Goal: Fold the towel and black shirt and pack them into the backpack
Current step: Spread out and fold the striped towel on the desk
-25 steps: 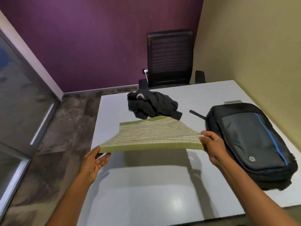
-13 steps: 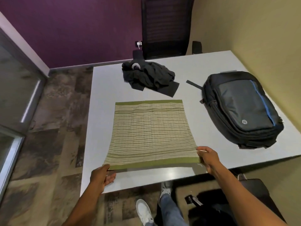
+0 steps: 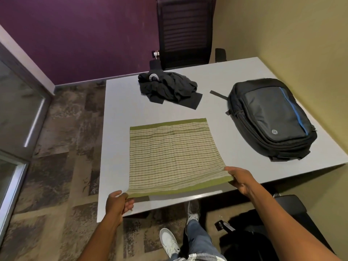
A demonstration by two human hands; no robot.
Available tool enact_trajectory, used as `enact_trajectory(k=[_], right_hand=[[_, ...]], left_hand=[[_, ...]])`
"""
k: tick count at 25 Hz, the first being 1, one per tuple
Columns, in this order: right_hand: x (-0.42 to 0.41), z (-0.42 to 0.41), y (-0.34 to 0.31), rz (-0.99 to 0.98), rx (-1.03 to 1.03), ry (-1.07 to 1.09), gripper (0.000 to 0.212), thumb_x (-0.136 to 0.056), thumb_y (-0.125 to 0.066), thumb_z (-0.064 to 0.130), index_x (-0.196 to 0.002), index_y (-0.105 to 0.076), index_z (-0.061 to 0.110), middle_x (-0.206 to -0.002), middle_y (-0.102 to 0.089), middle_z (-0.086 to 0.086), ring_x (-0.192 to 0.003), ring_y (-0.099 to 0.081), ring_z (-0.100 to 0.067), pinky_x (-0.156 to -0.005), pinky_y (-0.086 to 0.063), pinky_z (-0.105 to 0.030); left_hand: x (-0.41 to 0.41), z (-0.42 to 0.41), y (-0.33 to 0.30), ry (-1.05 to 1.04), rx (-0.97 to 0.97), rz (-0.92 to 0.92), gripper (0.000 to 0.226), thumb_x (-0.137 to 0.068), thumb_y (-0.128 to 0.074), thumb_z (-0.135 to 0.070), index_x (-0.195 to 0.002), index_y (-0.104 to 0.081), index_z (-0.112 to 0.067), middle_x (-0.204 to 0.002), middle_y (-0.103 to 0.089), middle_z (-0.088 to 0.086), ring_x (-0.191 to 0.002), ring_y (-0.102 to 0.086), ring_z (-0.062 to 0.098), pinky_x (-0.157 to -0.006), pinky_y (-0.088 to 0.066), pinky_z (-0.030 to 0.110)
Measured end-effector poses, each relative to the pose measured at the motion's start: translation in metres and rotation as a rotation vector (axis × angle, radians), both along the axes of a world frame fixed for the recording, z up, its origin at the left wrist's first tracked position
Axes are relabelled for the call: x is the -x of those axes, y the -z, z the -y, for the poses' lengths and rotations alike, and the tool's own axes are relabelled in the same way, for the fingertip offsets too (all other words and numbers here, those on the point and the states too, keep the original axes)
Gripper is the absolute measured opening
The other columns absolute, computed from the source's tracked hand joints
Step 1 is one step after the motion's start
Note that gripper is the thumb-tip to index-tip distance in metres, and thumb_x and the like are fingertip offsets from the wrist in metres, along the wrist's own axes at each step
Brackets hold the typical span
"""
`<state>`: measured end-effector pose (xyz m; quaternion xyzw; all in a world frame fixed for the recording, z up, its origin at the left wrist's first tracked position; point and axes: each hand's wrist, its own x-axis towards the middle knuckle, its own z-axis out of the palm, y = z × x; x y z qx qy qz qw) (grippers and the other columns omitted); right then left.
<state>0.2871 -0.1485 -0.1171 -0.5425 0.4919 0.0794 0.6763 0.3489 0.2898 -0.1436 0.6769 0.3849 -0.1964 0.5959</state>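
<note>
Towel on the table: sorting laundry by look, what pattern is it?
Cream with thin green stripes and solid green end bands, towel, head view.

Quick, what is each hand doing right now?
Left hand: closed on the near left corner of the green striped cloth towel.
Right hand: closed on the towel's near right corner.

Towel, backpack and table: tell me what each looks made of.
Towel: thin woven cloth, probably cotton, matte; it shows woven stripes and drapes limply between both hands. Backpack: synthetic fabric, likely nylon or polyester, with a slight sheen on its grey front panel. Table: smooth white top, perhaps laminate; it reflects light near its front edge.
</note>
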Motion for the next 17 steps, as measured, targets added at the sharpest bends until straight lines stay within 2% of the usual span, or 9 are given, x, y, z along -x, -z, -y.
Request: enact_trajectory(k=[2,5,7,9,12,15,17], right_hand=[[-0.004,0.002,-0.003,0.033,-0.009,0.035,0.028,-0.091,-0.049,-0.006,-0.105,-0.072,-0.001,-0.095,-0.071,-0.016,-0.082,-0.065,-0.026,-0.055,-0.055,-0.027],[-0.010,0.003,-0.007,0.073,0.028,0.028,0.037,-0.090,-0.044,-0.011,-0.109,-0.072,0.003,-0.082,-0.066,-0.009,-0.072,-0.059,-0.022,-0.059,-0.052,-0.030],[-0.016,0.005,-0.008,0.124,0.047,-0.024,0.053,-0.086,-0.035,-0.022,-0.117,-0.069,0.005,-0.095,-0.070,-0.010,-0.077,-0.063,-0.021,-0.066,-0.052,-0.030],[-0.022,0.009,-0.008,0.198,0.039,-0.058,0.061,-0.083,-0.036,-0.028,-0.124,-0.065,0.007,-0.107,-0.071,-0.011,-0.090,-0.067,-0.023,-0.069,-0.055,-0.029],[-0.033,0.013,-0.008,0.302,0.042,-0.083,0.056,-0.085,-0.050,-0.025,-0.127,-0.063,0.010,-0.114,-0.069,-0.012,-0.098,-0.068,-0.024,-0.070,-0.059,-0.024],[-0.046,0.017,-0.009,0.327,0.225,-0.166,0.046,-0.084,-0.066,-0.012,-0.118,-0.069,0.019,-0.111,-0.073,-0.006,-0.100,-0.070,-0.021,-0.084,-0.059,-0.030],[-0.060,0.018,-0.008,0.297,0.388,-0.232,0.033,-0.083,-0.075,0.000,-0.106,-0.073,0.023,-0.101,-0.075,-0.001,-0.090,-0.071,-0.020,-0.084,-0.059,-0.034]], left_hand=[[-0.007,0.000,-0.007,-0.010,-0.023,0.049,0.027,-0.098,-0.054,-0.001,-0.122,-0.050,-0.014,-0.100,-0.067,0.025,-0.071,-0.069,0.031,-0.061,-0.061,0.036],[-0.020,0.000,-0.014,0.020,0.023,0.092,0.021,-0.099,-0.055,-0.004,-0.119,-0.062,-0.007,-0.110,-0.068,0.022,-0.079,-0.070,0.029,-0.060,-0.060,0.031],[-0.031,-0.003,-0.015,0.028,0.042,0.139,0.028,-0.096,-0.057,0.001,-0.121,-0.066,-0.005,-0.112,-0.069,0.022,-0.080,-0.069,0.026,-0.061,-0.059,0.026],[-0.042,-0.002,-0.019,0.021,0.078,0.184,0.038,-0.090,-0.059,0.010,-0.123,-0.066,-0.007,-0.113,-0.070,0.020,-0.088,-0.070,0.028,-0.066,-0.061,0.025],[-0.062,0.002,-0.018,0.019,0.103,0.229,0.044,-0.088,-0.061,0.014,-0.125,-0.065,-0.010,-0.116,-0.070,0.017,-0.106,-0.069,0.031,-0.078,-0.060,0.029],[-0.084,0.011,-0.017,-0.013,0.109,0.266,0.039,-0.089,-0.064,0.008,-0.124,-0.066,-0.009,-0.112,-0.071,0.016,-0.103,-0.068,0.030,-0.078,-0.060,0.026],[-0.101,0.017,-0.016,-0.018,0.071,0.268,0.030,-0.092,-0.065,0.002,-0.118,-0.069,-0.010,-0.106,-0.072,0.016,-0.095,-0.070,0.028,-0.075,-0.060,0.026]])
